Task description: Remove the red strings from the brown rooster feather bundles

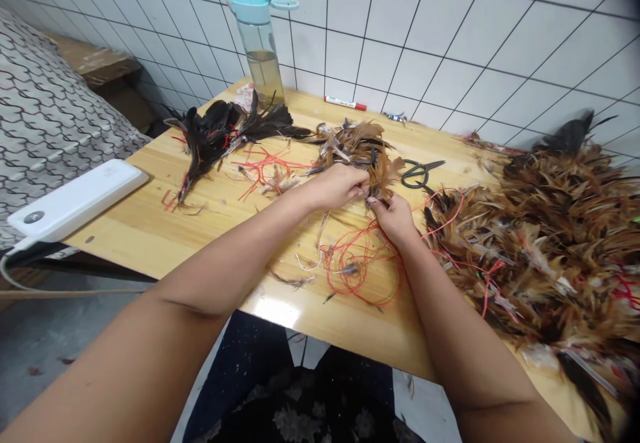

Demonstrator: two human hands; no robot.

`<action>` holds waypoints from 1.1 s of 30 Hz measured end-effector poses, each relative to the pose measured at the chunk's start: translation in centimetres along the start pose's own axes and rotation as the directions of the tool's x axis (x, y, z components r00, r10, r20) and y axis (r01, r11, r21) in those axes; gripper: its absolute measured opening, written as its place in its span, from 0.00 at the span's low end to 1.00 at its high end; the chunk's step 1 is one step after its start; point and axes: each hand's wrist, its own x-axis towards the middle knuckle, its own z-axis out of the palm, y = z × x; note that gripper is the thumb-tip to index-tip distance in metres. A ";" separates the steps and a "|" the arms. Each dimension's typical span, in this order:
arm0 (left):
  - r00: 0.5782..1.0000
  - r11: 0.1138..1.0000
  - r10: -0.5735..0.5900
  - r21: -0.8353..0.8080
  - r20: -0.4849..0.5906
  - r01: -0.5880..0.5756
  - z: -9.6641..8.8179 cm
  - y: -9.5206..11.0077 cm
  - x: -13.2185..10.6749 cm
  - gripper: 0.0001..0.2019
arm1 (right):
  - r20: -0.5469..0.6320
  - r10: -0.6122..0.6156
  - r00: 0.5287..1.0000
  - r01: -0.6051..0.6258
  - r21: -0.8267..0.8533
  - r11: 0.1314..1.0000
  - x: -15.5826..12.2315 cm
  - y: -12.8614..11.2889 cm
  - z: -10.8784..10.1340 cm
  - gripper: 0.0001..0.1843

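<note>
Both of my hands meet over the middle of the table, at a small bunch of brown feathers (384, 171). My left hand (343, 186) has its fingers curled closed at the bunch's left side. From the right, my right hand (395, 218) pinches the lower end of the bunch, thumb pressed against the fingers. What lies between the fingertips is mostly hidden. Just behind my hands sits a loose heap of brown feathers (350, 140). A tangle of red string (357, 263) spreads below them, and one strand runs past my right wrist.
Dark-handled scissors (420, 171) lie right of my hands. A large brown feather pile (560, 230) covers the right side. Black feathers (215, 133) and more red string (265, 166) lie left. A water bottle (263, 50) and red marker (345, 103) are near the tiled wall.
</note>
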 end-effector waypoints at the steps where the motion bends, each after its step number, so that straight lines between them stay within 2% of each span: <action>1: 1.000 1.000 0.007 -0.004 -0.007 -0.007 -0.1 -0.1 0.0 0.06 | 0.001 0.005 1.000 -0.005 -0.004 1.000 0.0 0.0 0.0 0.10; 7: 0.999 0.999 0.033 0.000 -0.014 -0.033 -0.3 -0.1 -0.2 0.06 | -0.033 0.003 0.999 -0.004 -0.031 1.000 0.0 -0.1 -0.1 0.10; 12: 0.999 0.999 0.051 0.011 -0.010 -0.051 -0.3 0.0 -0.1 0.06 | -0.007 0.022 1.000 -0.022 -0.071 0.997 0.0 -0.2 -0.2 0.09; 24: 0.996 0.997 0.077 -0.018 -0.041 -0.078 0.3 0.5 0.2 0.09 | 0.057 -0.021 0.998 0.026 -0.097 0.995 -0.3 -0.2 -0.2 0.10; 33: 0.995 0.995 0.060 -0.072 -0.079 -0.066 0.6 1.1 0.3 0.09 | 0.042 -0.051 0.998 0.052 -0.011 0.999 -0.1 0.0 -0.2 0.10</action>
